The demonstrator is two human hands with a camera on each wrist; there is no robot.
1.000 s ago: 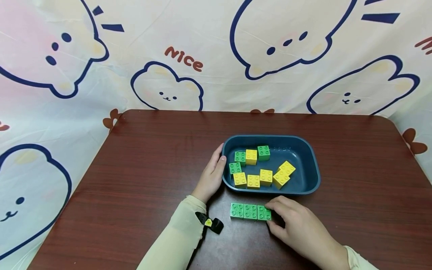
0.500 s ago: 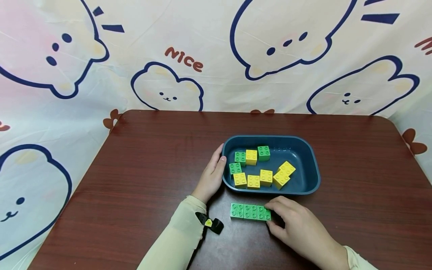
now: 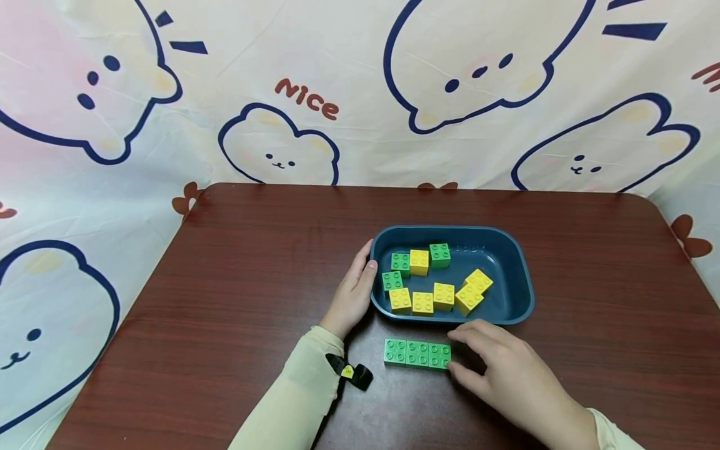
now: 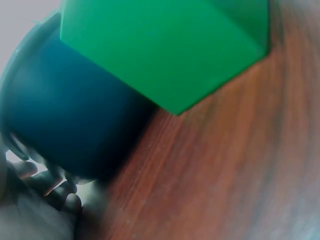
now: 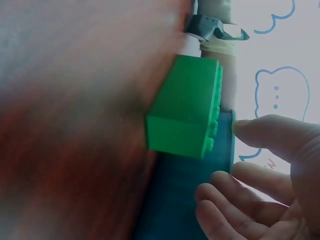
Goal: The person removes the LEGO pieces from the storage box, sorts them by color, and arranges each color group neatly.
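Dark table (image 3: 253,262) before a pale printed cloth (image 3: 360,50)
Navy-outlined bears (image 3: 279,150) all over it; reddish lettering (image 3: 309,100) says "Nice"; brown petals (image 3: 180,205) peek past the table's edge.

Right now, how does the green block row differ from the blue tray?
The green block row is studded on top; the blue tray is hollow. The row has square corners, the tray rounded ones. The row is much smaller than the tray. The left hand touches the tray; the right hand is beside the row. Both sit on the table.
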